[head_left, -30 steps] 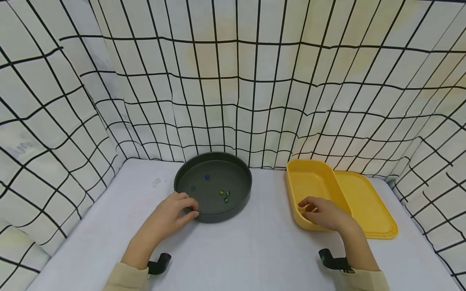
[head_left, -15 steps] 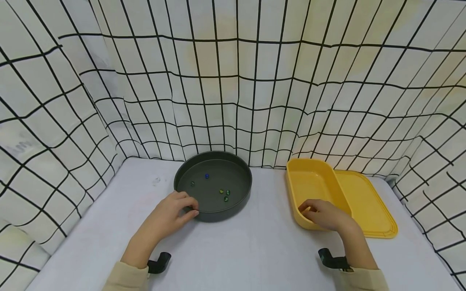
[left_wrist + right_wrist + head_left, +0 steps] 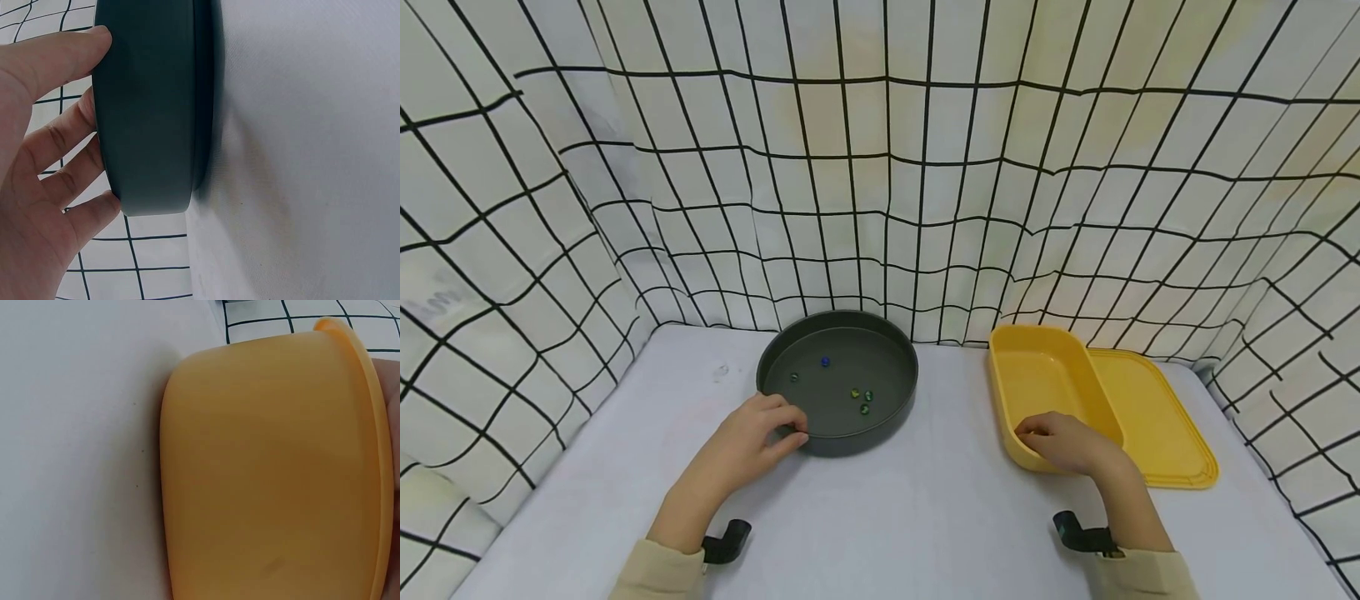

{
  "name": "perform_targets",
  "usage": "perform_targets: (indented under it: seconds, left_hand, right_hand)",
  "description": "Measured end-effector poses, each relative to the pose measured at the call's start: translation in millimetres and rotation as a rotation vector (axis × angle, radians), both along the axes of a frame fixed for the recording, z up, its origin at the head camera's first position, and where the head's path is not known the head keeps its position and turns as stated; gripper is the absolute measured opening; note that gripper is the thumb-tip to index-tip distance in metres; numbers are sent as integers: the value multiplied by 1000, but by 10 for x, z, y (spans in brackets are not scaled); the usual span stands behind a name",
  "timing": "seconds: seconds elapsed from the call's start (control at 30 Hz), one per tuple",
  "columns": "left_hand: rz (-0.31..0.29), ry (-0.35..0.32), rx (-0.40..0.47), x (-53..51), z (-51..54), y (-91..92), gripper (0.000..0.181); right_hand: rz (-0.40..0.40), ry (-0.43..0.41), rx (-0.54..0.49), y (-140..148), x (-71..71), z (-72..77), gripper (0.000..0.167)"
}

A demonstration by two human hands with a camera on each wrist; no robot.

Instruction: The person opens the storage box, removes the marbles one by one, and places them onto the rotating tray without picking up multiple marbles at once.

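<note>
In the head view, a dark round pan (image 3: 838,337) holds several glass marbles, among them a blue marble (image 3: 825,362) and a green marble (image 3: 865,409). My left hand (image 3: 751,442) rests at its near-left rim. The left wrist view shows the thumb (image 3: 94,42) touching that rim, the other fingertips at or behind it. A yellow tub (image 3: 1033,358) stands to the right. My right hand (image 3: 1063,442) dips inside its near end, fingers pointing down; what they touch is hidden. The tub's outer wall hides most of that hand in the right wrist view.
A yellow lid (image 3: 1157,425) lies flat against the tub's right side. White cloth (image 3: 925,517) covers the table, and grid-patterned cloth walls (image 3: 925,192) rise at the back and both sides.
A green marble at the pan's left has rolled slightly away from my left hand and now looks sharp. My right hand has sunk lower into the tub, its fingers drawing together. My left hand stays put.
</note>
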State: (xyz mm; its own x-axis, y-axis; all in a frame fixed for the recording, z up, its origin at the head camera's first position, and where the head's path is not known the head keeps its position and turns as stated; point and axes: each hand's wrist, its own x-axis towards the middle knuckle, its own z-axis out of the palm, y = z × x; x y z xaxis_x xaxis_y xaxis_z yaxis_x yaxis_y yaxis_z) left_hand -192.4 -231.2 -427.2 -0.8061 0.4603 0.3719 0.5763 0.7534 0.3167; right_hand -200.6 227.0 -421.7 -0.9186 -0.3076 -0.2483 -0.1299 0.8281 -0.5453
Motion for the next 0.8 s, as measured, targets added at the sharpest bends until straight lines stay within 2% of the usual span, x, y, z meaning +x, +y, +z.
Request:
perform_targets:
  seconds: [0.1,0.27,0.57,0.8]
  left_hand:
    - [-4,-1,4,3,6,3,16]
    - [-10,-2,8,7,13,7,17]
    - [-10,-3,7,13,18,7,16]
    - [-19,2,3,6,22,4,15]
  right_hand:
    - [5,-7,-14,-4,-1,-14,17]
    - [11,-20,-45,-6,-2,-27,24]
    - [-21,-49,-63,-9,7,-42,29]
    - [-33,-44,-72,-3,-9,-54,25]
